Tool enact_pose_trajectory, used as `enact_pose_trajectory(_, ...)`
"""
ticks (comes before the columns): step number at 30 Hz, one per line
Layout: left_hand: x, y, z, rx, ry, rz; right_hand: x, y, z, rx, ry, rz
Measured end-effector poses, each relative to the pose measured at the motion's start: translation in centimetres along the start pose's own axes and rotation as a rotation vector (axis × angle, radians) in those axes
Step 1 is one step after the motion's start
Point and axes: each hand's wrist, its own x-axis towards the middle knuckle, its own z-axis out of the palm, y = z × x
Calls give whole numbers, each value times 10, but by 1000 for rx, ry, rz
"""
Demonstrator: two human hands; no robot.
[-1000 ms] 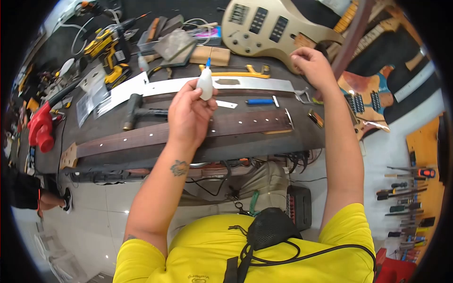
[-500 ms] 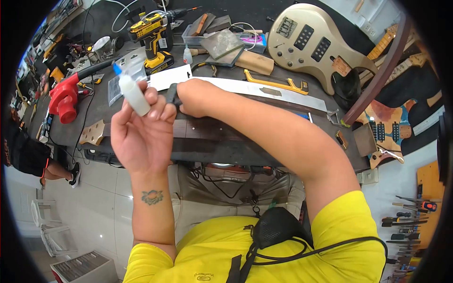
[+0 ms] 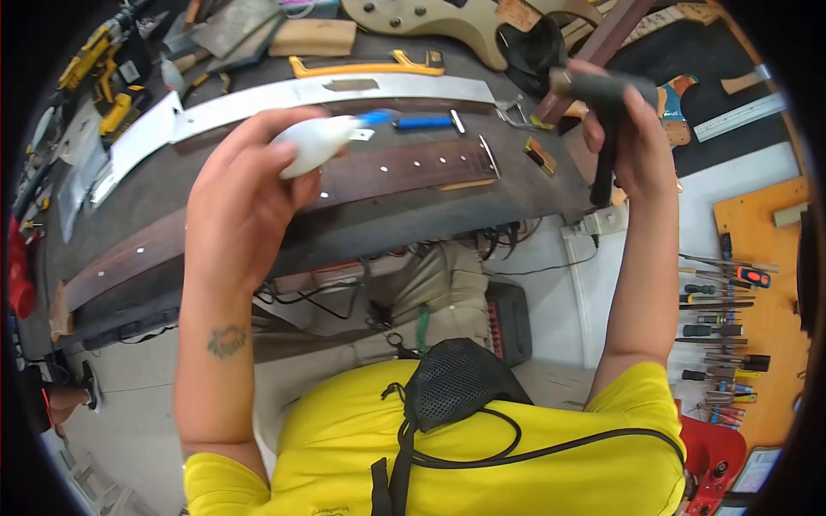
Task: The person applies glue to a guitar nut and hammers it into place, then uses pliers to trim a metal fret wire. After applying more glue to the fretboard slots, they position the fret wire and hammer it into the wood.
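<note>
My left hand (image 3: pixel 241 185) is closed around a white squeeze bottle (image 3: pixel 314 146) with a blue cap. The bottle lies tilted, its tip toward the right, above a dark guitar neck (image 3: pixel 391 168) dotted with white inlays. Over at the bench's right side, my right hand (image 3: pixel 645 150) grips a dark hammer (image 3: pixel 605 159) near its head, with the handle hanging down. Part of the neck is hidden behind my left hand and forearm.
A blue-handled tool (image 3: pixel 423 123) lies behind the neck, near a long white strip (image 3: pixel 249 107) and a yellow hacksaw (image 3: pixel 366 65). A yellow drill (image 3: pixel 112 99) stands left, a gold bass body (image 3: pixel 465 30) at the back. Files hang on a board (image 3: pixel 774 318) at right.
My right hand has swung from the left across to the right with the hammer. My left hand has turned the bottle so its cap points right. The view has shifted right.
</note>
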Motion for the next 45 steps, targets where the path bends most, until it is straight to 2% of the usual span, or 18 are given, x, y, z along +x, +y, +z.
enact_pose_trajectory(1, 16, -11, 3, 38, -68, -33, -16, 11, -15, -15, -3, 23)
enact_pose_trajectory(3, 51, -30, 23, 98, -118, -71, -42, 34, -38, -192, 182, 92)
enact_pose_trajectory(5, 78, -44, 41, 232, -121, -141, -56, 51, -41, -233, 244, 155)
enact_pose_trajectory(7, 94, -64, 50, 271, -115, -146, -60, 65, -36, -198, 211, 202)
enact_pose_trajectory(8, 97, -53, 57, 261, -119, -158, -60, 72, -34, -256, 193, 211)
enact_pose_trajectory(10, 99, -11, 73, 380, -189, -538, -58, 83, -29, -336, 133, 213)
enact_pose_trajectory(11, 97, -22, 83, 374, -188, -547, -57, 87, -25, -338, 130, 223)
enact_pose_trajectory(13, 91, -45, 102, 926, 88, -223, -53, 93, -20, -347, 98, 195)
enact_pose_trajectory(14, 81, -31, 93, 701, -58, -233, -52, 95, -20, -332, 95, 192)
enact_pose_trajectory(15, 81, -42, 94, 700, -61, -238, -52, 96, -18, -331, 97, 198)
enact_pose_trajectory(17, 79, -67, 101, 976, 31, 103, -53, 97, -17, -355, 111, 193)
enact_pose_trajectory(21, 78, -58, 102, 951, 15, -1, -55, 104, -21, -326, 117, 212)
enact_pose_trajectory(23, 85, -52, 89, 574, -148, -235, -56, 105, -21, -333, 103, 233)
enact_pose_trajectory(27, 81, -54, 98, 644, -123, -219, -57, 107, -18, -321, 130, 224)
enact_pose_trajectory(29, 74, -65, 108, 911, -21, -39, -58, 107, -18, -321, 120, 229)
enact_pose_trajectory(45, 72, -64, 111, 998, -34, 11, -62, 96, -12, -333, 48, 180)
